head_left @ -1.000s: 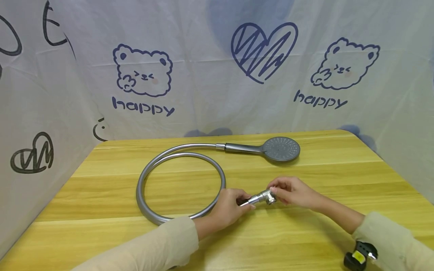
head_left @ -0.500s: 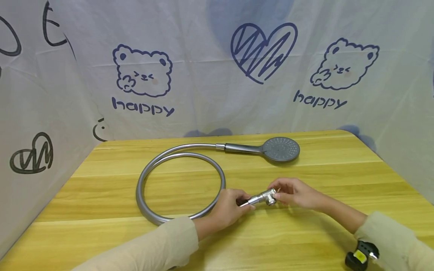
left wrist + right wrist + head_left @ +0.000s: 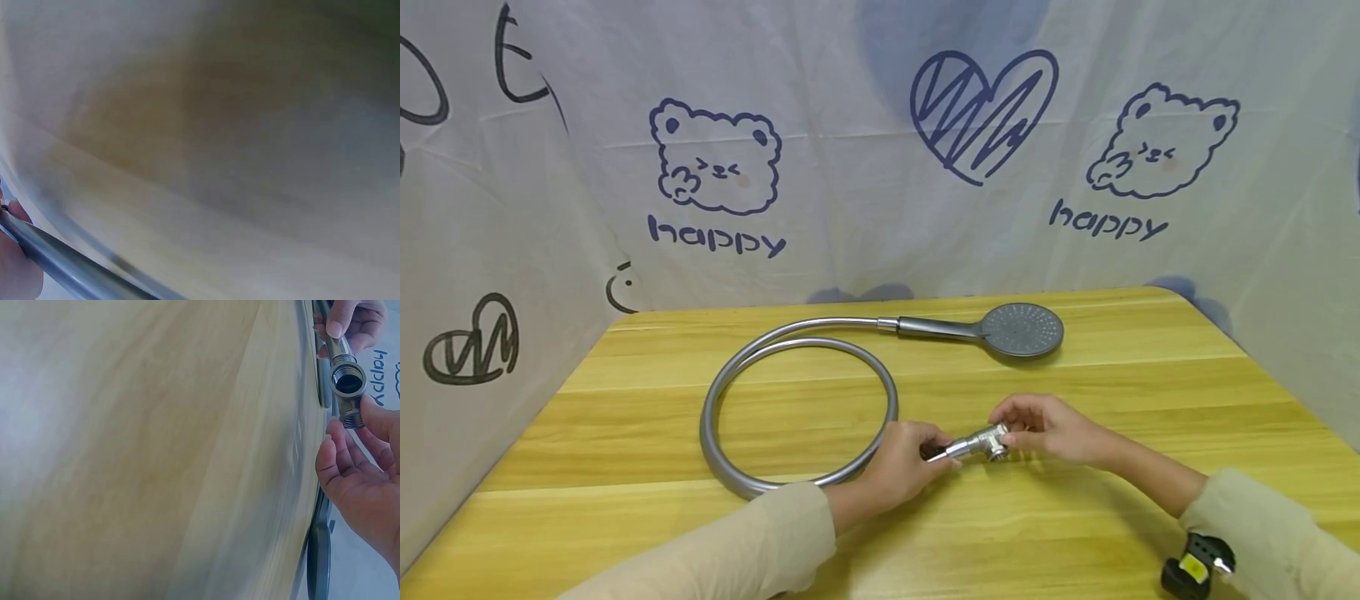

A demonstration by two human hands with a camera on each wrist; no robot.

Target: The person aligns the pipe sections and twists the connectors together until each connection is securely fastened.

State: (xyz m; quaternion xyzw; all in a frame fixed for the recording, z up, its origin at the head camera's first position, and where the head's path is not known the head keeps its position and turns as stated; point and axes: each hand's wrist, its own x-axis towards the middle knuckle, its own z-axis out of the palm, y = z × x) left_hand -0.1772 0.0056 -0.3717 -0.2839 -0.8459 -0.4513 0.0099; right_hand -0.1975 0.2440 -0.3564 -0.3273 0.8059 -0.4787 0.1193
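In the head view my left hand grips the end of a grey shower hose, whose metal end sleeve sticks out past the fingers. A chrome tee fitting with threaded ends sits against that sleeve. My right hand pinches the fitting's far end between thumb and fingertips; the right wrist view shows the tee fitting with its round side opening facing the camera. Behind the hands lies a grey shower head, face up, joined to the hose's other end. The left wrist view is mostly blurred, with the hose at its lower left.
The hose lies in a loop on the wooden table. A white curtain with drawn bears and hearts stands behind and beside the table. A black wrist strap device is at the right sleeve.
The tee fitting has turned slightly and dipped a little in the hands. My right fingers have shifted slightly on its end. The shower head lies where it was.
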